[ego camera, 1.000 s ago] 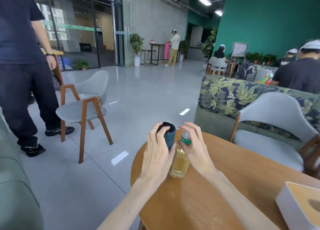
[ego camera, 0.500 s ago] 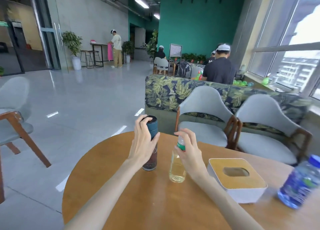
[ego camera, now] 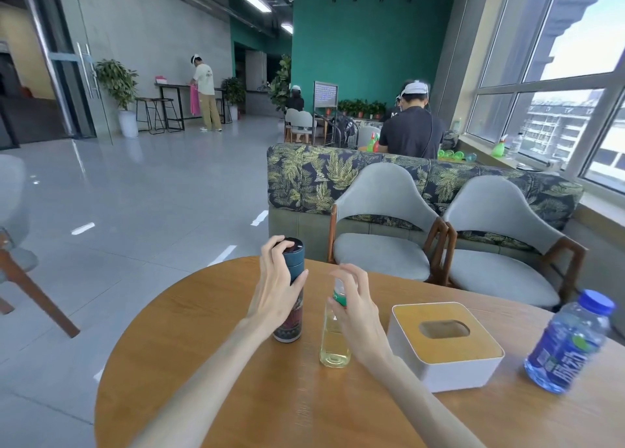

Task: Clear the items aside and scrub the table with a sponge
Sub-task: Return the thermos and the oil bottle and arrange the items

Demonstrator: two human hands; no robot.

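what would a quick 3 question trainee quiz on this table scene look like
1. True or false: the tissue box lies between the yellow-liquid bottle and the blue water bottle.
2. Which item is the left hand on? A) tissue box B) teal-lidded flask C) blue water bottle
3. Fill in: no ____ for scrubbing the table is in view.

Key
1. True.
2. B; its fingers reach the lid. The right hand is at the yellow-liquid bottle's neck with fingers spread, and whether it grips cannot be told.
3. Sponge.
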